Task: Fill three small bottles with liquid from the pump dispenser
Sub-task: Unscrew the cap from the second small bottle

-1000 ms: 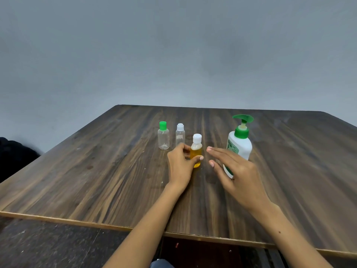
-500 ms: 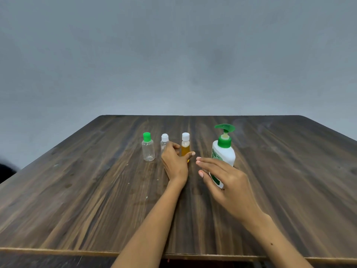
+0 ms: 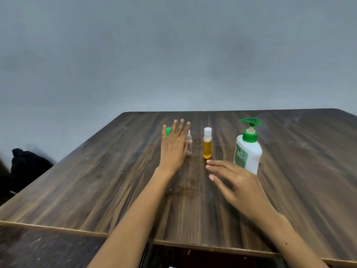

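Left fingers: the left hand (image 3: 174, 147) reaches out flat, fingers (image 3: 181, 125) straight and a little apart, clamped on nothing; it covers most of the green-capped bottle (image 3: 168, 131) and the near side of the clear bottle (image 3: 189, 144). Whether the thumb touches the clear bottle I cannot tell.
Right fingers: the right hand (image 3: 238, 182) hovers low over the bench (image 3: 299, 171), fingers straight and loosely apart, holding nothing, its fingertips near the base of the yellow-filled bottle (image 3: 207, 145).
Task things: the three small bottles stand upright in a row, all capped; the pump dispenser (image 3: 248, 147) stands to their right, apart from them, just beyond the right hand.
Step in hand: as I judge it, choosing the next bottle; one looks full of yellow liquid, the clear one looks empty, and the green-capped one is too hidden to judge.
Next move calls for: gripping an empty bottle by its body, taking the cap off, and bringing its narrow mouth under the pump spout.
Count: three small bottles, one pump dispenser, two hands.
Beyond: a dark bundle (image 3: 27, 165) left of the bench.
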